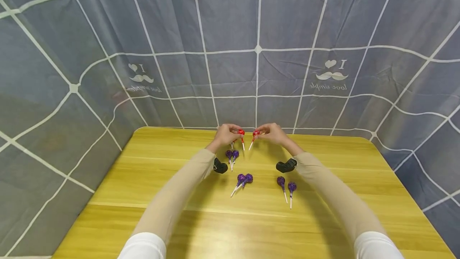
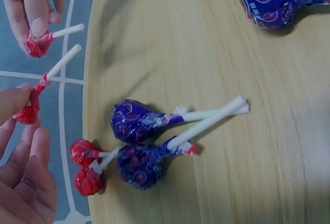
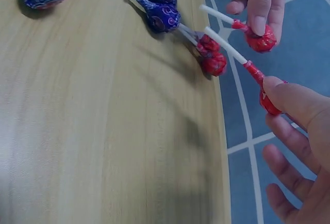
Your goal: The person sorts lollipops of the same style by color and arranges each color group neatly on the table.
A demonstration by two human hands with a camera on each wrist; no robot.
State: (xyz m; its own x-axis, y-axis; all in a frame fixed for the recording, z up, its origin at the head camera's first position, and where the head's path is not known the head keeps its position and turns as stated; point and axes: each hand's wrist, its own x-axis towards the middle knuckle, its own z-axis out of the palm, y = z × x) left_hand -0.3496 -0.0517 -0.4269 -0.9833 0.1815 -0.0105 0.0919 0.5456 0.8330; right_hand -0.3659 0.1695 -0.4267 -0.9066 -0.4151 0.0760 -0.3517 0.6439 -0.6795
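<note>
Left fingers (image 1: 231,127) are pinching one red lollipop (image 1: 241,132). At three o'clock, right fingers (image 1: 265,127) are pinching a second lollipop (image 1: 256,133).

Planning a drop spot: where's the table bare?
On the yellow wood-grain table: outside the beige fabric left sleeve; outside the beige fabric right sleeve; between them, nearer the person than the round purple-wrapped lollipops. Crowded: near the left hand, where two round red-wrapped lollipops lie right beside a purple pair.

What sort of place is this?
Probably a makeshift indoor recording booth: a gray gridded curtain hangs behind and on both sides of a wood-grain table, and black devices sit on the person's wrists. The building beyond isn't visible.
</note>
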